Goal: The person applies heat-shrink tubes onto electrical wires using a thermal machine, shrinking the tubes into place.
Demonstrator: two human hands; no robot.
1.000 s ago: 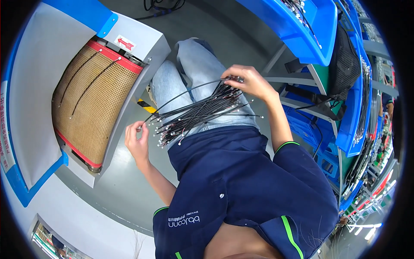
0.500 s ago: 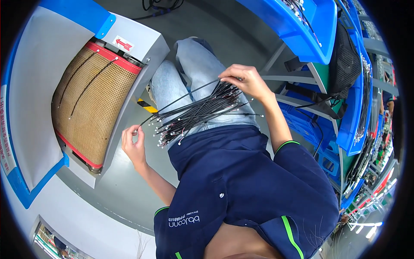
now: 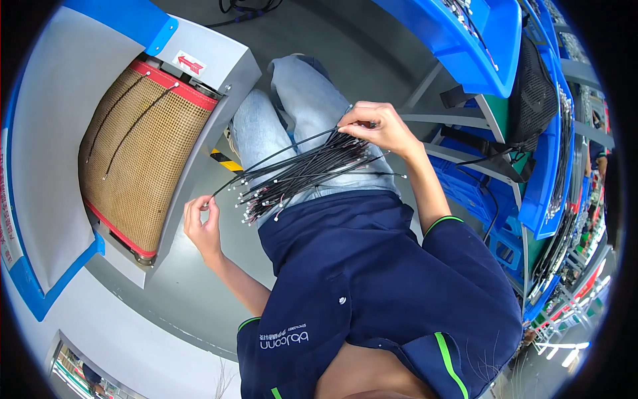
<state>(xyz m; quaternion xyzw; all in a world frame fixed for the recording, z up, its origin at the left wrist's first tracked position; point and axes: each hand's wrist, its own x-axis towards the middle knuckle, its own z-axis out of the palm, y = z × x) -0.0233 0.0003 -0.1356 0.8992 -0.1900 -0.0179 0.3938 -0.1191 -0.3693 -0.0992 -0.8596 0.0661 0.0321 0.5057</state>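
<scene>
The right hand (image 3: 382, 130) is closed around the upper end of a bundle of thin black cables (image 3: 306, 171), held above the person's lap. The left hand (image 3: 203, 223) pinches the tip of a single cable (image 3: 266, 159) drawn out from the bundle's lower end (its fingers are curled around that tip). The bundle's long axis runs diagonally from the right hand at upper right down to the lower left, where its small metal-tipped ends fan out. To the left stands a grey machine (image 3: 219, 80) with a mesh conveyor belt (image 3: 133, 159); two cables (image 3: 126, 126) lie lengthwise on it. Blue bins (image 3: 478, 46) stand to the right.
</scene>
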